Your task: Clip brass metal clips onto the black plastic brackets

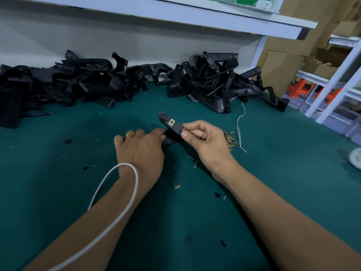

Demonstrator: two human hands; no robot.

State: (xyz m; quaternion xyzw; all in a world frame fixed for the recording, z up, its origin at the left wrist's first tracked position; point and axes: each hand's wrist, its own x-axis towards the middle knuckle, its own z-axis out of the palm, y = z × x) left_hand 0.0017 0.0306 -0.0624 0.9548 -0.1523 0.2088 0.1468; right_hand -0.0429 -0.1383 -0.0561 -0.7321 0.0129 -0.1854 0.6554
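Note:
A black plastic bracket (169, 124) lies tilted over the green table, its far end pointing up and left. One brass clip (171, 122) sits clipped on its arm. My left hand (142, 147), with a gold ring, grips the bracket's near end. My right hand (203, 137) pinches a second brass clip (184, 130) between thumb and forefinger, held against the bracket's edge just right of the first clip. A small heap of loose brass clips (230, 139) lies on the table right behind my right hand.
Two large piles of black brackets lie along the back, the left pile (64, 83) and the right pile (216, 85), under a white shelf (195, 18). A white cord (239, 124) lies by the clips; a white cable (117, 192) crosses my left forearm. Small scraps dot the green mat (58, 192).

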